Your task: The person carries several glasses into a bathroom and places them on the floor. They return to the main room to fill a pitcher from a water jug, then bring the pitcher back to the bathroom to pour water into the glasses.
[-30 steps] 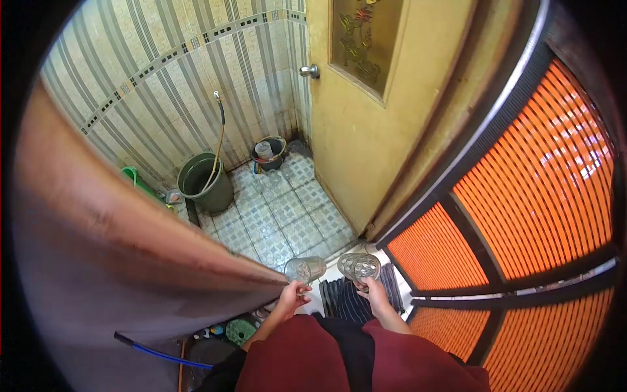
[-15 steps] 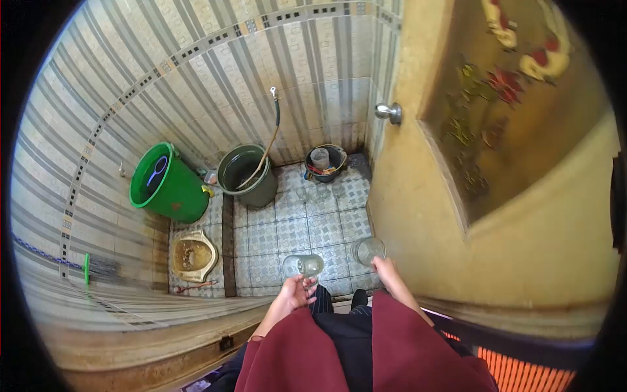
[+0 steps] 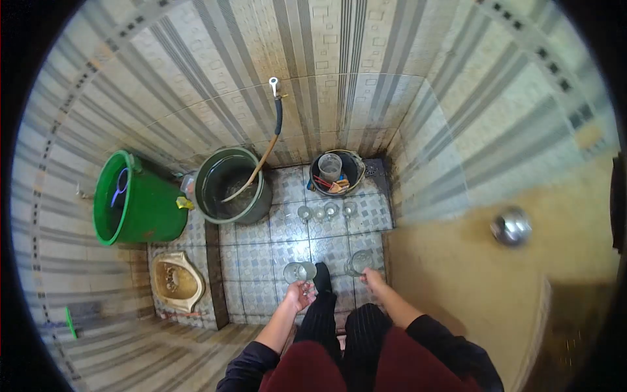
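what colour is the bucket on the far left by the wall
Bright green, seen best in the head view: the bucket stands left of a darker green bucket.

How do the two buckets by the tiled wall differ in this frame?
The bright green bucket stands left, nearest the squat toilet, with something blue and looped inside. The dark green bucket stands to its right; a hose from the wall tap dips into it. Both are round, open-topped and upright on the floor.

Two clear drinking glasses, both empty and tipped sideways. Left glass (image 3: pixel 299 270) held above the tiled floor; right glass (image 3: pixel 358 262) held level, just beside the door.
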Tool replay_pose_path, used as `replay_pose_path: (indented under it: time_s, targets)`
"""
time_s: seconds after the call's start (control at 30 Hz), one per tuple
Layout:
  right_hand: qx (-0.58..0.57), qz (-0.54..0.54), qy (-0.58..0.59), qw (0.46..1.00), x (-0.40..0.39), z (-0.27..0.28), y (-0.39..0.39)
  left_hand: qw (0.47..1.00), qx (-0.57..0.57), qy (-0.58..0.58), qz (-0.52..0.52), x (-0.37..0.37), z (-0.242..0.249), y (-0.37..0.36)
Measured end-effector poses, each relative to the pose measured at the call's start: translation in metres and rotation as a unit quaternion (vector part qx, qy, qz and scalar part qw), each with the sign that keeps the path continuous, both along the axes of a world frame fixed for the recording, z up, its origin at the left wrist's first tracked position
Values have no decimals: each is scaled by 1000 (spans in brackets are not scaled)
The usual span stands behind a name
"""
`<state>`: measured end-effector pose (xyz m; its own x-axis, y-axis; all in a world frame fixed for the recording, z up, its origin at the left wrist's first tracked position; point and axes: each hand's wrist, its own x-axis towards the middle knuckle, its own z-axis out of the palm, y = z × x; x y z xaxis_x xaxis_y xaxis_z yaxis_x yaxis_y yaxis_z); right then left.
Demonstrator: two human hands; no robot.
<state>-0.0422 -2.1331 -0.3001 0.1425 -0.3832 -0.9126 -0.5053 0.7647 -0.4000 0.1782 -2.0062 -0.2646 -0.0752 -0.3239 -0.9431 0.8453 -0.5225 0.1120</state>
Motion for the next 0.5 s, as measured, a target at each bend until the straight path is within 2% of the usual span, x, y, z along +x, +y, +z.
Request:
replay_pose_path:
  time_s: [0.07,0.13,0.2,0.23,0.3,0.33,0.4,0.47,0.5]
  targets:
    - [38,-117,11,992,35,-44,-12,998,57,-1,-13,13,-55,-30]
    - [66,-144,41,986,57,-120,-26,996,80,15,-45,24,-116,-58]
    - [1,-168,108,980,78,-181,-38,995,82,30,-53,35,-170,-87]
    - [6,-167,111,980,86,-215,-48,994,87,32,-53,42,-187,-108]
    - [-104,59,204,972,92,-278,-54,991,127,25,-38,42,-223,-131]
    - [-92,61,206,972,98,-296,-56,989,139,28,-39,42,-252,-135]
    - [-36,-65,140,987,108,-327,-69,993,101,4,-58,37,-306,-143]
    - [-29,-46,156,986,116,-344,-81,989,120,-21,-89,29,-345,-150]
    - [-4,-58,143,988,115,-362,-81,980,129,-60,-138,25,-358,-152]
